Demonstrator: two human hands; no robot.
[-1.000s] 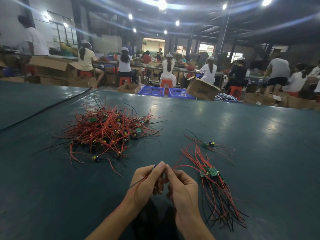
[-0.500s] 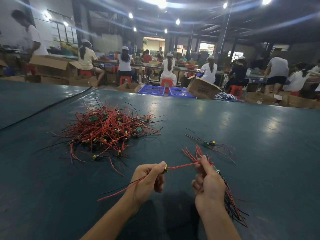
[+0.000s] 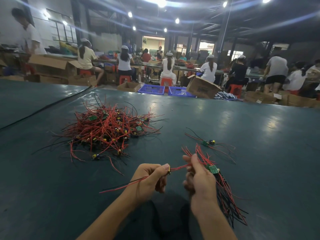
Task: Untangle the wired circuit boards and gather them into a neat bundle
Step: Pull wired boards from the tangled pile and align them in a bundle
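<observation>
Low in the middle of the frame, the left hand (image 3: 149,179) has its grip closed in a pinch on a small circuit board with a yellow part (image 3: 168,170). The board's red and black leads trail toward the lower left over the dark green desk (image 3: 259,132). Just to its right, the right hand (image 3: 201,181) grips a gathered bundle of green circuit boards with red and black wires (image 3: 225,196), the wire ends fanning toward the lower right. A red lead runs taut between the two hands, so the likeliest trouble is pulling too hard. That could strain the lead where it joins the board, or drag sorted pieces out of the bundle. The right grip holds many strands, and loosening it to take in the new board could let them splay. The big tangled heap of red-wired boards (image 3: 107,130) waits at middle left, and a lone wired board (image 3: 207,142) lies right of centre.
</observation>
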